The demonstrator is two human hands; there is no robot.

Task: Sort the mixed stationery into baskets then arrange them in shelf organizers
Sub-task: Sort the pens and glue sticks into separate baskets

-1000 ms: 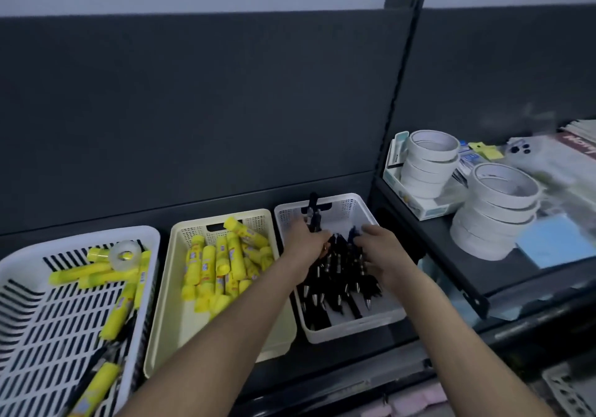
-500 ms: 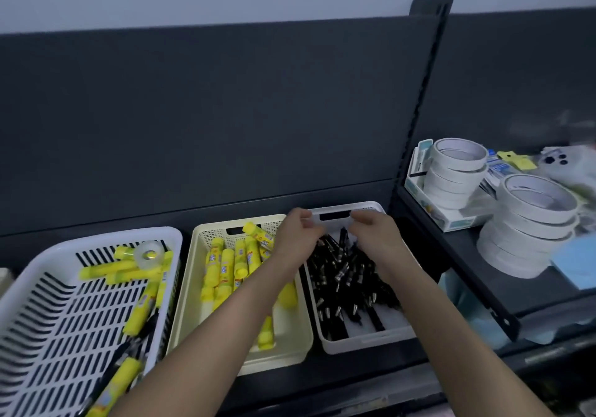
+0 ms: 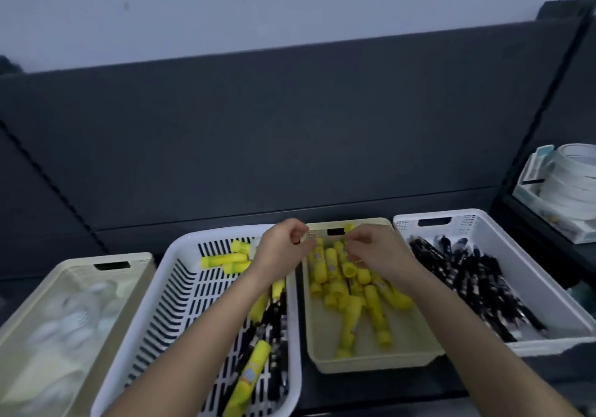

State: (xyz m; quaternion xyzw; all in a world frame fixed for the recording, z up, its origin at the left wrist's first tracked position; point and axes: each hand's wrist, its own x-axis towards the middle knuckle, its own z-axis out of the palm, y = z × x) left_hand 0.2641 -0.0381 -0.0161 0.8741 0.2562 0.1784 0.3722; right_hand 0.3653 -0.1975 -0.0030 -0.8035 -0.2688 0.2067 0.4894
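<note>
Head view: both hands have left the white basket (image 3: 529, 291) of black pens and now hover over the cream basket (image 3: 371, 357) of yellow glue sticks (image 3: 346, 274). So pen sorting looks paused. The left hand (image 3: 282, 250) is curled, apparently empty; the right hand (image 3: 375, 250) pinches something small, possibly a rubber band. Four baskets show; the slotted basket (image 3: 180, 291) still holds about six glue sticks among pens.

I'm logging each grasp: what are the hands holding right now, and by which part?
Cannot be told. Both the left hand and right hand are loosely curled over the cream plastic basket of yellow glue sticks.
</note>
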